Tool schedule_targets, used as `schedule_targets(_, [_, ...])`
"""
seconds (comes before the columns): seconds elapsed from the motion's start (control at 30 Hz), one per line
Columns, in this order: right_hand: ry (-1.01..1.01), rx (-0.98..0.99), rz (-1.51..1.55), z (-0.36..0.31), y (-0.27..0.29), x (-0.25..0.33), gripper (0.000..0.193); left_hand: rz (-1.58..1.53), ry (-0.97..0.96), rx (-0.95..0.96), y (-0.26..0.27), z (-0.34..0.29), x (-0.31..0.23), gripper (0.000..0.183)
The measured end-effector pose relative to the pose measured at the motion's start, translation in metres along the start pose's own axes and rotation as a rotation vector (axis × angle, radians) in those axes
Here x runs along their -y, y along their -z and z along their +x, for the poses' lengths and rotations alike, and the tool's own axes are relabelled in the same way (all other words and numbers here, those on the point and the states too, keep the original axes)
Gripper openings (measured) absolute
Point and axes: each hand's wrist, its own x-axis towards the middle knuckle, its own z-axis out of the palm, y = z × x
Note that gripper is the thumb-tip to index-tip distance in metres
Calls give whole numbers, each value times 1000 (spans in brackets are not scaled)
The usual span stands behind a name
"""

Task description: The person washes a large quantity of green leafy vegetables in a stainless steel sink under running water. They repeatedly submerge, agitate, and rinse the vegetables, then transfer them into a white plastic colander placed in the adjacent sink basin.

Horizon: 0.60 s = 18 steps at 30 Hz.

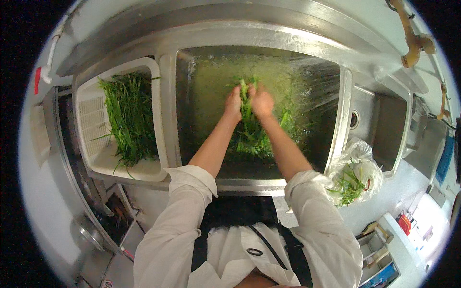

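Both of my hands are over the large steel sink [342, 105], which holds cloudy greenish water. Between them is a bunch of long leafy greens [246, 111], its pale ends up near my fingers and its leaves trailing toward me into the water. My left hand [233, 103] is closed on the left side of the bunch. On the other side, my right hand [262, 102] is closed against the same greens, slightly blurred by motion. More loose leaves float around and to the right of my right forearm.
At the left, a white plastic basket [162, 125] holds a heap of long greens [128, 117]. A smaller sink [391, 120] with a drain lies at the right. On its near side sits a clear plastic bag [373, 168] with plant scraps. Yellowish pipes [413, 45] run along the right wall.
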Motion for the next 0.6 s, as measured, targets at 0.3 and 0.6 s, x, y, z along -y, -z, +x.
schedule_targets(0.3, [-184,54,350,-17,48,-99,92,642,-113,-228,53,-9,-2,102])
schedule_targets(0.6, [-347,627,483,-53,4,-66,60,387,329,257,59,36,98,76])
